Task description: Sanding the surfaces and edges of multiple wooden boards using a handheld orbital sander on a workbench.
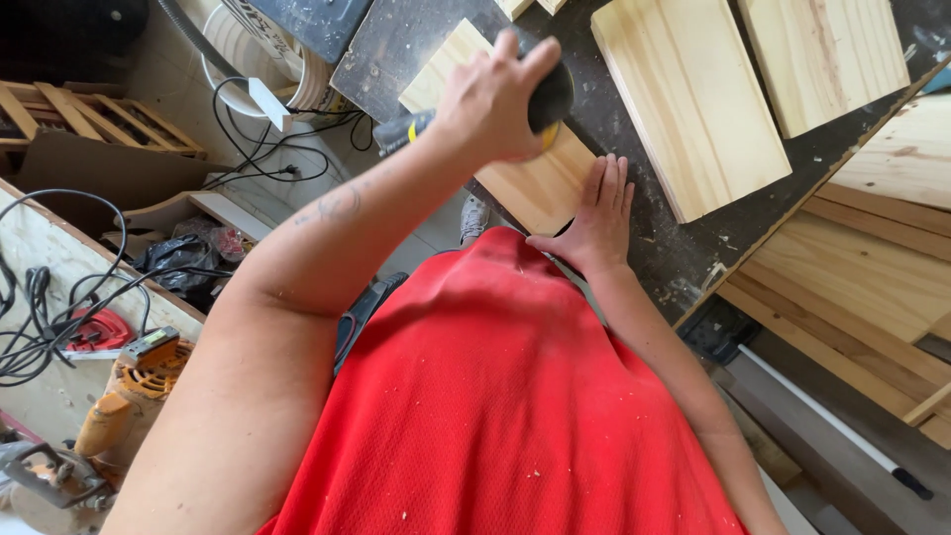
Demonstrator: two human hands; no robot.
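My left hand (495, 99) is closed over the sander (540, 99), pressing it onto the board (525, 183) on the tabletop (654, 238). My right hand (594, 218) lies flat, fingers spread, on the board's near edge. The board looks stiff, light and dusty-smooth; I'd hold it by its edges.

A single head-worn camera looked steeply down from close above the dark, dusty workbench top (634, 238), past the wearer's red shirt (495, 396).
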